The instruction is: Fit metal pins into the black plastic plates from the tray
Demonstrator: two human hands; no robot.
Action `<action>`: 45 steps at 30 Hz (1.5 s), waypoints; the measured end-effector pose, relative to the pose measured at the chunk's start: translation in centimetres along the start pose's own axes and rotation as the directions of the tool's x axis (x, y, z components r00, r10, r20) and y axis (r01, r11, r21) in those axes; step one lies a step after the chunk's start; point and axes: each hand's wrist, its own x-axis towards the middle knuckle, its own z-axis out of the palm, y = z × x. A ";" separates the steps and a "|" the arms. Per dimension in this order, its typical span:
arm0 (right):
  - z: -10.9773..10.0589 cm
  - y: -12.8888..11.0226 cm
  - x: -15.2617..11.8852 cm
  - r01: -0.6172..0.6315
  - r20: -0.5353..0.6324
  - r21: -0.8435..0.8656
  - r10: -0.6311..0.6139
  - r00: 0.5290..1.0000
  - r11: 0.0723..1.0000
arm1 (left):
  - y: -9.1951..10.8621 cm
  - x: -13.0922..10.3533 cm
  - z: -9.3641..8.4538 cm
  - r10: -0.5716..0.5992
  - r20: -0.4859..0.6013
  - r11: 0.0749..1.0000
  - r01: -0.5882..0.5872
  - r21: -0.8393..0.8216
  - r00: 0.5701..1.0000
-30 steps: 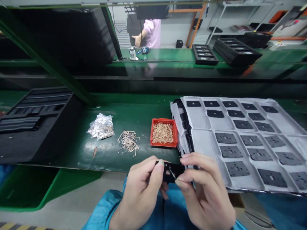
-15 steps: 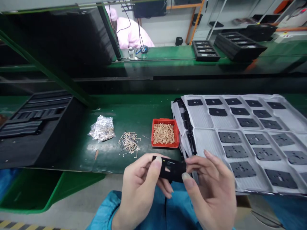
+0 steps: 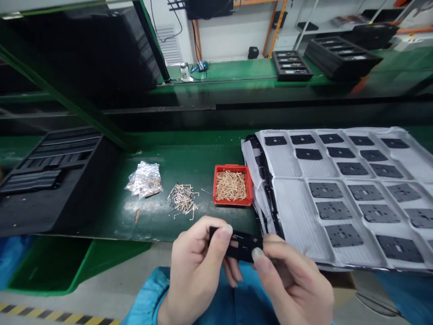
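Between my two hands, in front of the bench edge, is a small flat black plate [image 3: 241,246] with cut-out slots. My left hand [image 3: 199,266] pinches its left end, thumb on top and fingers beneath. At the right end, my right hand [image 3: 291,280] grips it between thumb and forefinger, the other fingers curled. Just beyond stands a red bin [image 3: 250,186] filled with small brass-coloured bent pins [image 3: 231,185]. Left of it lies a loose pile of similar pins [image 3: 183,199], and farther left a clear plastic bag [image 3: 145,179] with small parts inside.
A white compartment tray [image 3: 294,212] holding several black plates lies on the right. At left stands a black box [image 3: 77,189] with slotted inserts; below it hangs a green bin [image 3: 50,266]. Black trays [image 3: 292,65] sit on the far shelf beyond a dark gap.
My right fingers have folded in closer around the plate's right end, and the plate has tilted a little. The person in pink across the bench has gone out of view.
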 end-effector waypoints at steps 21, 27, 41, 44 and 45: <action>-0.3 -1.3 0.6 0.060 0.042 -0.060 -0.058 0.997 0.996 | 0.1 -0.2 0.5 -0.014 0.024 0.999 0.013 0.047 1.000; -0.3 -1.2 0.2 0.057 0.078 -0.102 -0.049 0.996 0.993 | 0.2 0.1 0.7 -0.022 0.005 0.998 0.022 0.059 1.000; -0.3 -1.5 0.2 0.122 0.076 -0.021 -0.120 0.990 0.992 | 0.5 -0.4 0.6 -0.033 0.022 0.997 0.034 -0.062 0.999; -0.6 -1.4 0.0 0.198 0.102 -0.059 -0.191 0.976 0.978 | 0.4 -0.5 0.3 0.059 0.009 0.998 -0.059 -0.004 0.998; -0.7 -1.3 0.0 0.222 0.117 -0.072 -0.213 0.970 0.972 | 0.3 -0.5 0.1 0.097 0.038 0.995 -0.098 0.006 0.995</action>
